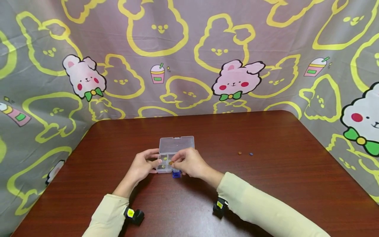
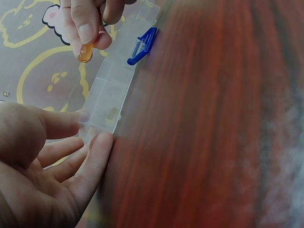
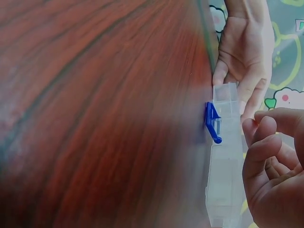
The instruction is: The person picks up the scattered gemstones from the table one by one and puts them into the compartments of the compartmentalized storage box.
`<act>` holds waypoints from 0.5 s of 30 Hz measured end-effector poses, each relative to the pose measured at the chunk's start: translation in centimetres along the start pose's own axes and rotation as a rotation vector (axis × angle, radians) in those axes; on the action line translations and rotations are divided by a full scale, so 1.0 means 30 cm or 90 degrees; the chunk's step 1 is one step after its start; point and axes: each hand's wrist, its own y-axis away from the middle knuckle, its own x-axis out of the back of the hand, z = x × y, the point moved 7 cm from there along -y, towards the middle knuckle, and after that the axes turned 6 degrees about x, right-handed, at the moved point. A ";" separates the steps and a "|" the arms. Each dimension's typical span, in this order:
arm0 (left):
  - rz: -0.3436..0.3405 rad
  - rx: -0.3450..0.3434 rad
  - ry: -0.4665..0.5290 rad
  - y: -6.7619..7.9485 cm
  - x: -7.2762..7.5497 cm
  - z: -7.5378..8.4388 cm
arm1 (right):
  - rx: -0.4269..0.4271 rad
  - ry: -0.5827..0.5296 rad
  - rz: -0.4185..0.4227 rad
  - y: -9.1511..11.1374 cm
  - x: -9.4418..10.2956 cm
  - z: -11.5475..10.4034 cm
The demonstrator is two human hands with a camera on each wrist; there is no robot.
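A clear plastic compartment box (image 1: 164, 171) lies on the table with its lid (image 1: 177, 144) raised at the back. My left hand (image 1: 142, 164) grips the box's left end, thumb on the near rim side and fingers along the wall. Between thumb and fingertips my right hand (image 1: 192, 163) pinches an amber softgel capsule (image 2: 85, 53) just over the box. Small yellowish pills (image 1: 164, 158) sit in the left compartments. The blue latch (image 1: 176, 174) hangs from the front wall. In the right wrist view, the right fingers hide the capsule.
To the right of the box, a brown pill (image 1: 240, 153) and a blue pill (image 1: 251, 154) lie on the dark wooden table (image 1: 266, 191). A patterned curtain (image 1: 189, 42) hangs behind the table and along its sides.
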 end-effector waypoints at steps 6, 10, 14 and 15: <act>-0.001 -0.001 0.003 -0.001 -0.001 0.000 | 0.010 0.014 0.004 -0.009 -0.002 -0.008; -0.002 -0.004 0.001 0.001 0.000 0.000 | 0.010 0.014 0.005 -0.010 -0.005 -0.008; -0.002 -0.002 0.000 0.002 0.000 0.001 | 0.015 0.018 0.007 -0.011 -0.005 -0.010; -0.003 -0.002 -0.001 0.003 0.000 0.002 | 0.016 0.018 0.007 -0.011 -0.006 -0.011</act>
